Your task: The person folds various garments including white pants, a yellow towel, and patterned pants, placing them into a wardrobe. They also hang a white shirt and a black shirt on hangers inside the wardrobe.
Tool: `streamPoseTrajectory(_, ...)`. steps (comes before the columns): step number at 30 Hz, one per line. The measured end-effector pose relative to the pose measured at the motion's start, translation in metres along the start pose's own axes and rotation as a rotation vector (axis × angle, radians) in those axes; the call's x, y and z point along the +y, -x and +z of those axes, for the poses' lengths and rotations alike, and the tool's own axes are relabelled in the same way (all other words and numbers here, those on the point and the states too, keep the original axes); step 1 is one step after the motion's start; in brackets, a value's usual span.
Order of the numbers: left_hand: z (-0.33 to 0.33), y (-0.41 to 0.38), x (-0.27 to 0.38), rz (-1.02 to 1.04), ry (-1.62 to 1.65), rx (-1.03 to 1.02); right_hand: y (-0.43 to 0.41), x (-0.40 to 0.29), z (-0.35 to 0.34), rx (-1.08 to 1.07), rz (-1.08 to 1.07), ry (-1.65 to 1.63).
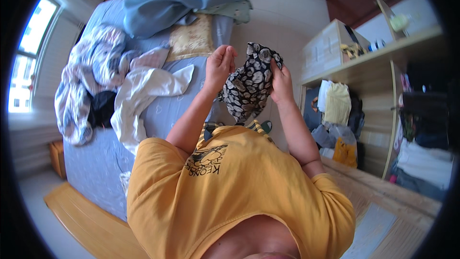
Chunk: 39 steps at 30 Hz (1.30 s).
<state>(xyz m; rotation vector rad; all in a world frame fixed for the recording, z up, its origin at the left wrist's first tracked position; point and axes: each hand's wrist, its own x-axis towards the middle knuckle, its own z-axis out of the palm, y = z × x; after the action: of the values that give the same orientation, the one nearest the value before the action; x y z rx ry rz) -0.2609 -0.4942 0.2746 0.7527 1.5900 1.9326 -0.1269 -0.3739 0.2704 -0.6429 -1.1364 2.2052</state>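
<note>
A black garment or cloth with a pale floral print hangs in front of me over the floor, bunched and partly folded. My right hand grips its right edge, with the thumb on the near face and the other fingers mostly behind the fabric. My left hand is raised at the cloth's left side with its fingers curled in; whether it pinches a bit of the fabric cannot be made out. Left of my hands a white cloth lies spread on the bed beside a beige patterned pillow.
The bed with a grey-blue sheet fills the left, holding a crumpled patterned quilt, a black item and a blue-grey blanket. On the right, an open wooden wardrobe holds folded clothes and bags.
</note>
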Motion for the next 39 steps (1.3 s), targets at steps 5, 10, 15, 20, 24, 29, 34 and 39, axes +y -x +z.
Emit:
streamPoseTrajectory(5, 0.084, -0.007, 0.009, 0.293, -0.165, -0.526, 0.007, -0.06, -0.022, 0.135, -0.068, -0.1)
streamPoseTrajectory(10, 0.146, -0.031, -0.023, 0.255, -0.181, -0.305, 0.008, -0.114, -0.06, 0.06, -0.244, -0.136)
streamPoseTrajectory(15, 0.199, -0.062, 0.007, -0.022, 0.251, -0.182, 0.025, -0.138, -0.092, -0.017, -0.505, 0.451)
streamPoseTrajectory(20, 0.236, -0.07, 0.037, -0.245, 0.494, -0.218, 0.046, -0.104, -0.097, 0.073, -0.691, 0.831)
streamPoseTrajectory(24, 0.242, -0.083, 0.041, 0.052, 0.258, -0.179, 0.047, -0.12, -0.105, 0.386, -0.724, 0.83)
streamPoseTrajectory(29, 0.237, -0.087, 0.05, 0.085, -0.057, -0.233, 0.048, -0.151, -0.115, 0.46, -0.676, 0.835)
streamPoseTrajectory(34, 0.23, -0.085, 0.05, -0.063, -0.027, -0.39, 0.049, -0.187, -0.126, 0.591, -0.718, 0.319)
streamPoseTrajectory(39, 0.216, -0.091, 0.064, 0.008, -0.2, -0.46, 0.072, -0.238, -0.151, 0.52, -0.78, -0.019)
